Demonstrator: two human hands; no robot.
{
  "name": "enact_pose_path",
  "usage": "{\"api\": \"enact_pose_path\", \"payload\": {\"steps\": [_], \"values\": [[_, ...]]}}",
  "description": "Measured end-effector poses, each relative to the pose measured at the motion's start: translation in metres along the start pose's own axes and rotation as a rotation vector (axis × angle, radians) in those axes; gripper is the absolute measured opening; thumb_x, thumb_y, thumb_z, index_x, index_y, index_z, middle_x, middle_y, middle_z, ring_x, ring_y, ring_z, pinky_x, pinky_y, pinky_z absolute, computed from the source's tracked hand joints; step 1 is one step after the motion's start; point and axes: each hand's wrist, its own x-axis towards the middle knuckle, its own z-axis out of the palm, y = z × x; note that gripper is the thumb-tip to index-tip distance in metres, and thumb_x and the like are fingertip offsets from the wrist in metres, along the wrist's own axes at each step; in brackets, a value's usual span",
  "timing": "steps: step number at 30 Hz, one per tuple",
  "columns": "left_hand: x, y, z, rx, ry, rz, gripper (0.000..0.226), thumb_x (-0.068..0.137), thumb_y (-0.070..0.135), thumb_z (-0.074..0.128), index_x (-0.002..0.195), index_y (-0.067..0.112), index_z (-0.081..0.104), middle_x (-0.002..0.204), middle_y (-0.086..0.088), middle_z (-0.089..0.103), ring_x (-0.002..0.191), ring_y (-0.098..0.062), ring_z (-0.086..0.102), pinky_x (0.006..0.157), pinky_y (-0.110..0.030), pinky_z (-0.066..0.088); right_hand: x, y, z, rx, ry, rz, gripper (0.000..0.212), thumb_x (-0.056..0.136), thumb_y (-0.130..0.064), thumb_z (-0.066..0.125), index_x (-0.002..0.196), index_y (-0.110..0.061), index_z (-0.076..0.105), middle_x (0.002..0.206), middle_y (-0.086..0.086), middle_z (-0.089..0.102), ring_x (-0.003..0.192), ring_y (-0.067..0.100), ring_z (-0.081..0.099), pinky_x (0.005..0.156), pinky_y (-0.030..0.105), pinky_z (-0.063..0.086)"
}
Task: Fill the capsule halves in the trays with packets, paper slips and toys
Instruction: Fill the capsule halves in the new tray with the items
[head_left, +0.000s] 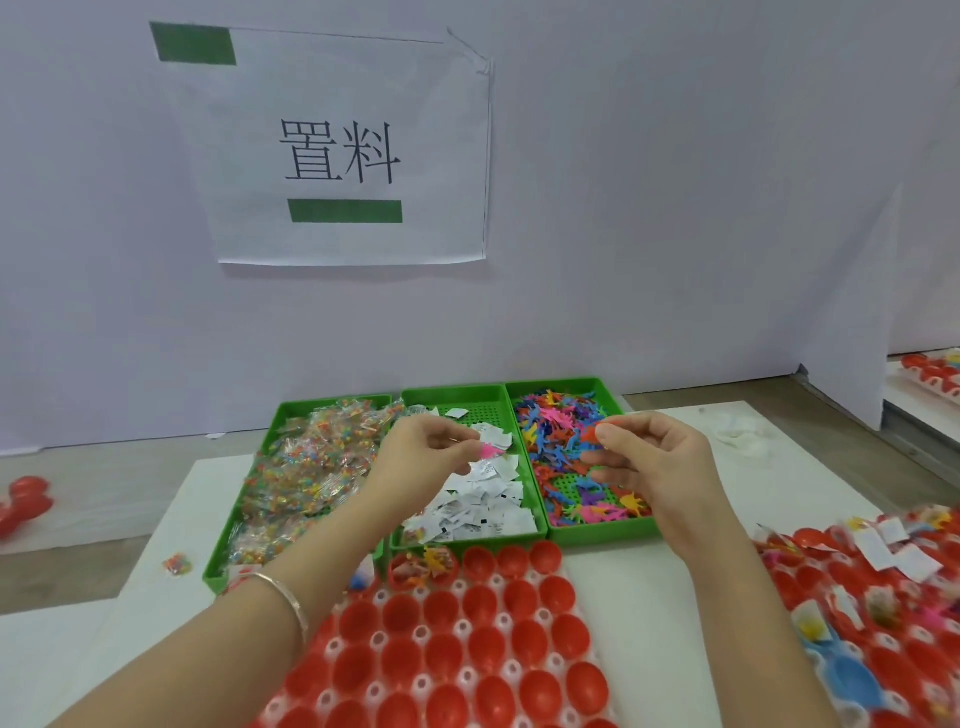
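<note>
1. Left hand (436, 449): fingers curled, thumb and fingertips pinching a small pink piece (488, 451), apparently a toy. Bracelet (291, 597) on the wrist.
2. Right hand (657, 467): fingers loosely curled, thumb and forefinger pinching a red toy (602, 431). Whether anything lies in the palm cannot be told.
3. Toys (561, 441): mixed colours, heaped in a green bin (602, 535) under and beyond the right hand. Judged very light, flat and bendy, and apt to tangle. Take one by a limb with the fingertips.
4. Paper slips (483, 499): loose pile between the hands, beneath the left fingertips. Feather-light and likely to lift in pairs. Pinch a single edge.
5. Packets (311, 467): clear, bead-filled, to the left of the left hand. Probably crinkly and slippery. Grip by the sealed margin.
6. Capsule halves (444, 657): red, mouths up, beneath both forearms. One filled half (423, 569) sits beside the left forearm, and the others look empty.
7. Finished halves (808, 577): to the right of the right forearm, holding slips and toys.
</note>
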Motion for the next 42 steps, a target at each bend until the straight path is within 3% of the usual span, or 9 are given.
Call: {"api": "enact_pose_path", "payload": {"steps": [4, 8, 14, 19, 22, 31, 34, 38, 42], "values": [[0.008, 0.004, 0.012, -0.160, -0.130, -0.054, 0.019, 0.081, 0.024, 0.077, 0.097, 0.015, 0.074, 0.086, -0.002, 0.076, 0.078, -0.011, 0.072, 0.067, -0.029, 0.055, 0.002, 0.001, 0.003, 0.004, 0.071, -0.033, 0.009, 0.081, -0.008, 0.073, 0.088, -0.007, 0.068, 0.076, 0.010, 0.074, 0.065, 0.024, 0.072, 0.053, 0.024, 0.056], [0.016, 0.009, 0.026, -0.434, -0.414, -0.094, 0.033, 0.087, 0.004, 0.066, 0.107, 0.029, 0.070, 0.122, -0.001, 0.064, 0.109, -0.019, 0.066, 0.079, -0.022, 0.056, 0.003, 0.000, -0.001, 0.024, 0.131, -0.069, 0.006, 0.082, -0.010, 0.072, 0.087, -0.010, 0.069, 0.081, 0.013, 0.074, 0.067, 0.025, 0.072, 0.053, 0.023, 0.056], [0.029, -0.031, 0.005, 0.226, -0.175, -0.004, 0.029, 0.091, 0.008, 0.061, 0.111, 0.029, 0.067, 0.121, 0.008, 0.061, 0.058, -0.007, 0.055, 0.044, -0.016, 0.041, 0.003, -0.002, -0.005, 0.059, 0.155, -0.077, 0.007, 0.082, -0.009, 0.072, 0.088, -0.010, 0.070, 0.082, 0.015, 0.073, 0.068, 0.023, 0.071, 0.057, 0.025, 0.058], [0.042, -0.035, 0.021, 0.611, -0.213, 0.037, 0.026, 0.096, 0.024, 0.056, 0.119, 0.016, 0.065, 0.118, 0.001, 0.060, 0.083, -0.012, 0.059, 0.068, -0.022, 0.048, 0.001, -0.001, 0.005, 0.005, 0.109, -0.075, 0.019, 0.084, -0.004, 0.070, 0.101, -0.014, 0.069, 0.075, 0.013, 0.074, 0.063, 0.021, 0.070, 0.056, 0.023, 0.056], [0.050, -0.039, 0.032, 0.745, -0.185, 0.022, 0.016, 0.096, 0.023, 0.054, 0.094, 0.010, 0.062, 0.096, -0.005, 0.060, 0.080, -0.018, 0.055, 0.075, -0.032, 0.051, 0.000, -0.003, 0.004, 0.011, 0.113, -0.088, 0.018, 0.084, -0.004, 0.070, 0.099, -0.014, 0.070, 0.075, 0.013, 0.074, 0.063, 0.022, 0.070, 0.056, 0.023, 0.056], [0.039, -0.030, 0.024, 0.278, -0.051, -0.020, 0.024, 0.100, 0.030, 0.051, 0.097, 0.015, 0.070, 0.082, 0.002, 0.061, 0.076, -0.015, 0.053, 0.078, -0.033, 0.049, 0.000, -0.002, 0.010, -0.001, 0.049, -0.055, 0.013, 0.085, -0.005, 0.070, 0.093, -0.015, 0.071, 0.078, 0.011, 0.074, 0.064, 0.021, 0.070, 0.058, 0.025, 0.057], [0.026, -0.017, 0.017, -0.132, -0.091, -0.111, 0.018, 0.097, 0.019, 0.056, 0.089, 0.010, 0.070, 0.081, 0.011, 0.063, 0.062, -0.008, 0.051, 0.062, -0.023, 0.048, -0.004, -0.001, 0.017, 0.044, -0.045, -0.032, 0.009, 0.084, -0.006, 0.070, 0.089, -0.013, 0.073, 0.080, 0.009, 0.074, 0.068, 0.020, 0.070, 0.058, 0.025, 0.057], [0.014, -0.009, 0.015, -0.250, 0.017, -0.052, 0.015, 0.088, 0.007, 0.068, 0.103, 0.009, 0.070, 0.073, -0.002, 0.072, 0.058, -0.008, 0.065, 0.053, -0.019, 0.051, -0.009, 0.004, 0.032, 0.031, -0.150, 0.008, 0.009, 0.083, -0.008, 0.071, 0.085, -0.016, 0.075, 0.082, 0.008, 0.074, 0.072, 0.016, 0.068, 0.061, 0.026, 0.057], [0.013, -0.010, 0.012, -0.183, 0.064, -0.098, 0.017, 0.097, 0.009, 0.055, 0.107, 0.005, 0.068, 0.110, -0.005, 0.067, 0.063, -0.018, 0.072, 0.048, -0.027, 0.055, -0.012, 0.005, 0.038, -0.022, -0.161, 0.001, 0.011, 0.083, -0.010, 0.072, 0.081, -0.020, 0.076, 0.080, 0.006, 0.074, 0.070, 0.015, 0.068, 0.060, 0.023, 0.055]]}}
